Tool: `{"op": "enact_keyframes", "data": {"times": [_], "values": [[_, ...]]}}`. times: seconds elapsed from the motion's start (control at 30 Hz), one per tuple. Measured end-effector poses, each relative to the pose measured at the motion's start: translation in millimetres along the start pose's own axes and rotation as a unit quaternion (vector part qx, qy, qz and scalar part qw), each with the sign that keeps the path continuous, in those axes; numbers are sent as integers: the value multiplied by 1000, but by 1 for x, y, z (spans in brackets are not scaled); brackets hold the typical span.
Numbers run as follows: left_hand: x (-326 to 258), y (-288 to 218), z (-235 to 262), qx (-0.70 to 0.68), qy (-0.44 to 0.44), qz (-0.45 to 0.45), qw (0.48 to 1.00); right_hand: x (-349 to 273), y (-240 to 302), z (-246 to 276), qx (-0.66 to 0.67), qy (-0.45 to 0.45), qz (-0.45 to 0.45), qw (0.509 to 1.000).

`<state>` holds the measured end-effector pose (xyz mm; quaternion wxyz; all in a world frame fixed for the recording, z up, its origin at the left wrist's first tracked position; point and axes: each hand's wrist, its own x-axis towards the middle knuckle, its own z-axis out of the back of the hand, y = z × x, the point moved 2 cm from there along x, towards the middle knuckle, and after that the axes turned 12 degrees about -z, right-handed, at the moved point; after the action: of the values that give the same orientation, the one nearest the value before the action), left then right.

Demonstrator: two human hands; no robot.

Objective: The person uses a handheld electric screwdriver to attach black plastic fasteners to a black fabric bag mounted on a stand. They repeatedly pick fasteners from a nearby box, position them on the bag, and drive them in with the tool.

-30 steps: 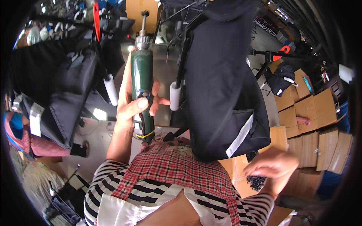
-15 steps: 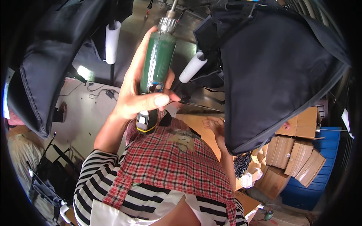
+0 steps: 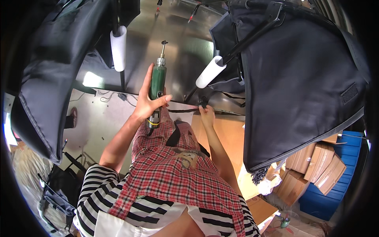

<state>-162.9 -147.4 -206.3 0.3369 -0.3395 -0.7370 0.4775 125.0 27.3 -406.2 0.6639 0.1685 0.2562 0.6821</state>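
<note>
My left hand (image 3: pixel 148 103) is wrapped around a green electric screwdriver (image 3: pixel 158 81), its thumb lying along the body. The tool points away from me over a shiny metal worktop (image 3: pixel 177 35), and a small dark piece (image 3: pixel 164 42) sits at the tip of its bit. At the worktop's near edge, my right hand (image 3: pixel 207 115) has its fingertips closed on a small black part (image 3: pixel 203 102); the exact kind is too small to tell. A black strap or cord (image 3: pixel 179 111) runs along the edge between the two hands.
Large black fabric pieces on dark frames stand left (image 3: pixel 47 79) and right (image 3: pixel 300 87). White foam tubes (image 3: pixel 118 49) cover frame bars. Red-tipped cables (image 3: pixel 192 15) hang at the far side. Cardboard boxes (image 3: pixel 316 162) and a blue crate (image 3: pixel 347 158) are at right.
The screwdriver in my left hand has gone lower and farther from me. My right hand has moved forward from beside the apron to the small black part at the worktop edge.
</note>
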Motion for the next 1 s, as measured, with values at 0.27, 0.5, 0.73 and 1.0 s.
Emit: {"op": "enact_keyframes", "data": {"times": [0.27,0.5,0.73,1.0], "values": [[11,35,5,-26,11,30,999,-12,14,-3,199,-8,-166,966],[51,114,27,84,-27,98,991,-67,41,47,397,119,-195,889],[81,213,55,450,-36,18,892,-134,23,89,395,150,-187,887],[105,207,34,538,-26,200,819,-187,13,132,433,185,-186,862]]}}
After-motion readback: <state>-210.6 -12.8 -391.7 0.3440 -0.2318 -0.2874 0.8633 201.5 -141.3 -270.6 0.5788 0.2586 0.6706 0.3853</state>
